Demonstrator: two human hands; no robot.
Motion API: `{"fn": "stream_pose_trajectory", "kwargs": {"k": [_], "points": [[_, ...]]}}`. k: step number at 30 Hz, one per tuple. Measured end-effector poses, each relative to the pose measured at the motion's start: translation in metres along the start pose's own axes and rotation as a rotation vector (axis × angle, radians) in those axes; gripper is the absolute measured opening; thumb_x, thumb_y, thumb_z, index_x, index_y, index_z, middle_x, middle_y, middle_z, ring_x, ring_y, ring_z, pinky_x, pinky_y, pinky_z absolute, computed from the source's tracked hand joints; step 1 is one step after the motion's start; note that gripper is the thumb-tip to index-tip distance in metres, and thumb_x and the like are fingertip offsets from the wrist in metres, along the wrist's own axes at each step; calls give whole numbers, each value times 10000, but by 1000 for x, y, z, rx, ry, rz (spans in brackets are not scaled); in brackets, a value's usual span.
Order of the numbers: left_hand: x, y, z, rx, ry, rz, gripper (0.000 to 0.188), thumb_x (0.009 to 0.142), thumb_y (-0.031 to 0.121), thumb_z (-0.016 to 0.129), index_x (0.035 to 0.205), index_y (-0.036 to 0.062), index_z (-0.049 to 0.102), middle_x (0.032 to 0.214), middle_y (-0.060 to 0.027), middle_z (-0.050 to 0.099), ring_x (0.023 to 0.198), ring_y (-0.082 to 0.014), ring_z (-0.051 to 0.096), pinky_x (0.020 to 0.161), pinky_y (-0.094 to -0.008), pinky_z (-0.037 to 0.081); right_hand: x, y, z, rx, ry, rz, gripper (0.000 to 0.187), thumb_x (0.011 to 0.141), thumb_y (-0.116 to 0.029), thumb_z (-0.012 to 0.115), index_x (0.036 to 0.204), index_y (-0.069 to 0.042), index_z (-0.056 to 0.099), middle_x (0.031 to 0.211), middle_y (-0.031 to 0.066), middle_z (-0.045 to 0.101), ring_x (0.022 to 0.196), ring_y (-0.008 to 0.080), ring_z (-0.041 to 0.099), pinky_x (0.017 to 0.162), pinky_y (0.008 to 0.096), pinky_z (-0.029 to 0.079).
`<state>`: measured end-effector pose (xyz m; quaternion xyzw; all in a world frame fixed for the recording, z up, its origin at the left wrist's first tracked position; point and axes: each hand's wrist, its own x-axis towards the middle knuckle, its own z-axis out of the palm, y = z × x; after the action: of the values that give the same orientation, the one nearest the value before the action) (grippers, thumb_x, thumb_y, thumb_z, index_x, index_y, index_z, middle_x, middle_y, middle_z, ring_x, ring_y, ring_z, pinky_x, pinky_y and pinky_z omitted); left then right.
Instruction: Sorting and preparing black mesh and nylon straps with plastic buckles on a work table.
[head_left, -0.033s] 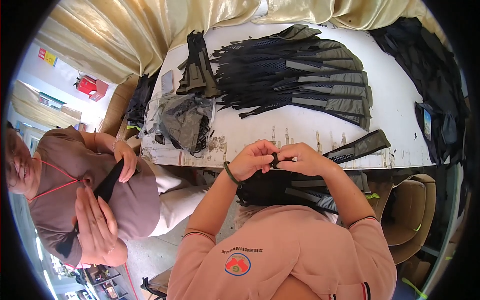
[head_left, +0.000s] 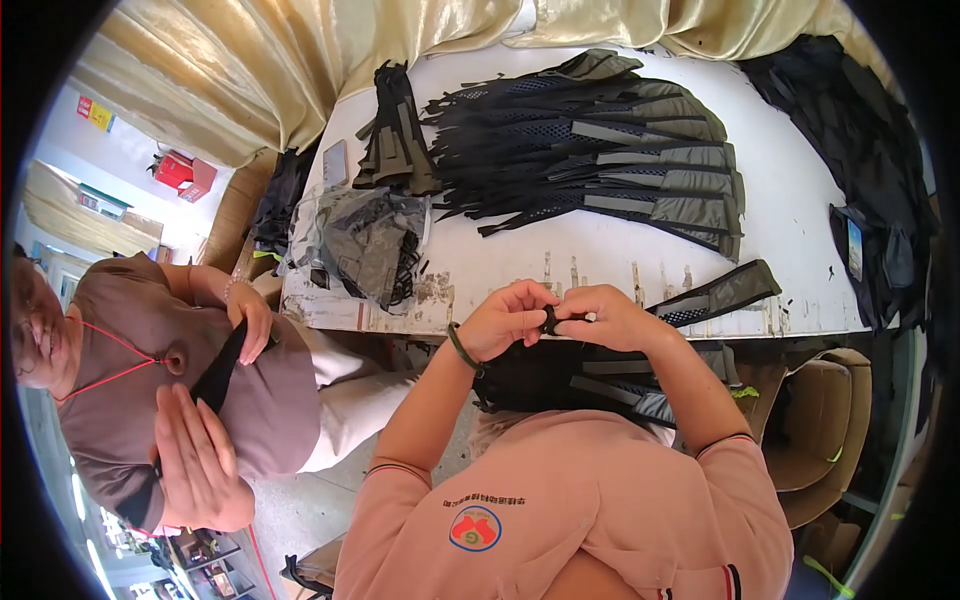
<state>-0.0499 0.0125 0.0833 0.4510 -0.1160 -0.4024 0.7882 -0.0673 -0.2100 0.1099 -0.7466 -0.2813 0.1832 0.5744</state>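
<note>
My left hand [head_left: 510, 320] and my right hand [head_left: 607, 318] meet just above the near edge of the table. Both are closed, fingertips pinching a small black piece [head_left: 548, 321] between them; its exact kind is too covered to tell. Below them, black and grey straps [head_left: 610, 388] lie across my lap, partly hidden by my arms. A single grey and black mesh strap [head_left: 725, 291] rests on the table edge beyond my right wrist.
A fanned pile of grey and black mesh straps [head_left: 690, 155] covers the white table [head_left: 790, 240]. At its left are more straps [head_left: 395, 140], a clear plastic bag [head_left: 365, 240] and a phone [head_left: 335, 163]. Dark bags [head_left: 850, 130] lie right; cardboard boxes [head_left: 815, 430] stand below. A co-worker [head_left: 200, 380] holds a black strip.
The co-worker's nearer hand has shifted slightly downward along the black strip. My own hands stay in nearly the same place, still pinching the small black piece.
</note>
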Motion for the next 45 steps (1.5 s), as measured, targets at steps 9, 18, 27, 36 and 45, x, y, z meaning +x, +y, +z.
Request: {"fn": "stream_pose_trajectory", "kwargs": {"k": [9, 18, 27, 36, 45], "points": [[4, -14, 6, -275, 2, 82, 162, 899, 61, 566, 1060, 71, 545, 882, -29, 582, 661, -102, 555, 590, -226, 455, -1, 2, 16, 39, 293, -60, 118, 799, -94, 633, 862, 6, 621, 754, 65, 557, 699, 146, 518, 649, 275, 418], [4, -12, 11, -120, 123, 85, 184, 899, 80, 565, 1078, 52, 536, 906, -31, 584, 681, -106, 559, 624, -235, 462, -2, 1, 15, 360, 305, 35, 114, 793, 1, 636, 904, -16, 615, 815, 62, 609, 697, 109, 571, 640, 275, 476], [12, -24, 33, -223, 370, 266, 81, 911, 80, 554, 976, 45, 520, 889, -64, 620, 741, -109, 600, 637, -255, 494, 3, -9, 13, -427, 555, -365, 169, 728, -23, 688, 878, -84, 640, 801, 66, 572, 723, 246, 536, 713, 316, 430], [21, -14, 47, 195, 482, 459, 59, 901, 43, 569, 912, 32, 512, 864, -40, 608, 776, -76, 573, 687, -222, 487, -5, -5, 15, 481, 437, 48, 218, 739, 25, 686, 881, -67, 549, 746, -35, 510, 659, 33, 452, 569, 175, 373], [15, -12, 54, 491, 374, 601, 152, 875, 32, 602, 1012, 21, 538, 913, -27, 580, 832, -86, 550, 767, -222, 447, -7, -12, 15, 586, 539, 173, 272, 721, 28, 706, 828, -75, 478, 706, -26, 510, 624, 38, 463, 537, 184, 371]]}}
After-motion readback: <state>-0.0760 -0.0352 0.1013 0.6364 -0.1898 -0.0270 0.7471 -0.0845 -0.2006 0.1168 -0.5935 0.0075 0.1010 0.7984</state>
